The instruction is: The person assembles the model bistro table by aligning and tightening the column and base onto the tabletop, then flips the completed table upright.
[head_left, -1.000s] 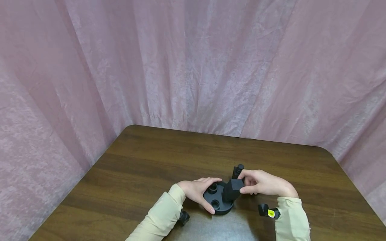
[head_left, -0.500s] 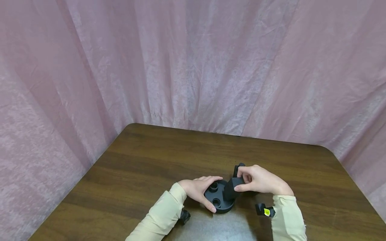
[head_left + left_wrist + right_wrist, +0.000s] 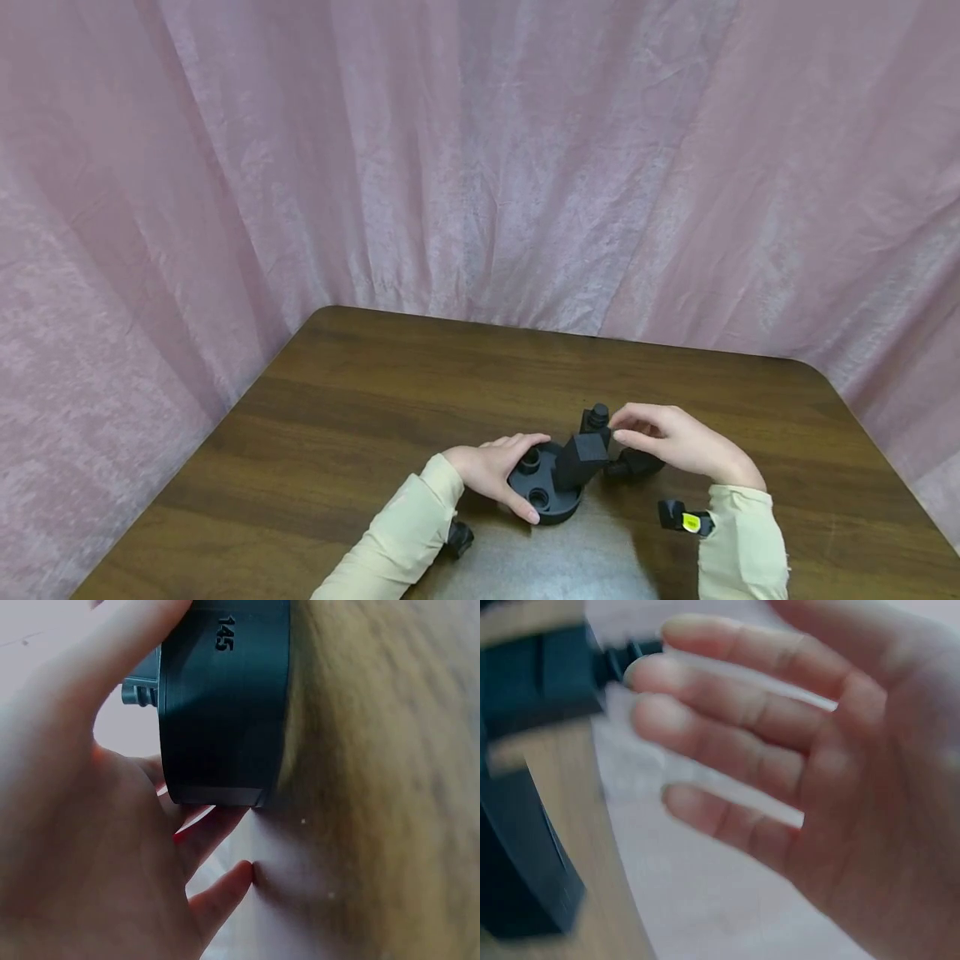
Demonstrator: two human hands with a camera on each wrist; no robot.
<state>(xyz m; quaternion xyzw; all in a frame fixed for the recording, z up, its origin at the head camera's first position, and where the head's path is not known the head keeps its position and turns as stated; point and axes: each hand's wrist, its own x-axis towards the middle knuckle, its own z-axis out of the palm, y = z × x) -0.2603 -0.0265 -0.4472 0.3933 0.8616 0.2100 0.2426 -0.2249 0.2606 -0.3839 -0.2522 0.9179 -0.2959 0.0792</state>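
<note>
A round black base (image 3: 542,510) with a raised rim and ring-shaped sockets sits on the table. My left hand (image 3: 491,473) grips its left side, thumb at the front and fingers behind. In the left wrist view the base wall (image 3: 225,712) bears the number 145. A black rectangular block (image 3: 579,460) stands upright in the base's right side. My right hand (image 3: 686,442) hovers to the right, fingers relaxed and holding nothing. Its fingertips are beside a second black block with a ridged peg on top (image 3: 597,421), standing behind the base.
Another black piece (image 3: 637,464) lies on its side on the table below my right hand. The brown wooden table (image 3: 375,383) ends at a pink curtain (image 3: 480,167) behind. A small black device (image 3: 686,518) is strapped at the right wrist.
My right hand first pinched the upright block in the base, then let go and moved right and slightly away. The block stays standing. My left hand keeps its grip on the base.
</note>
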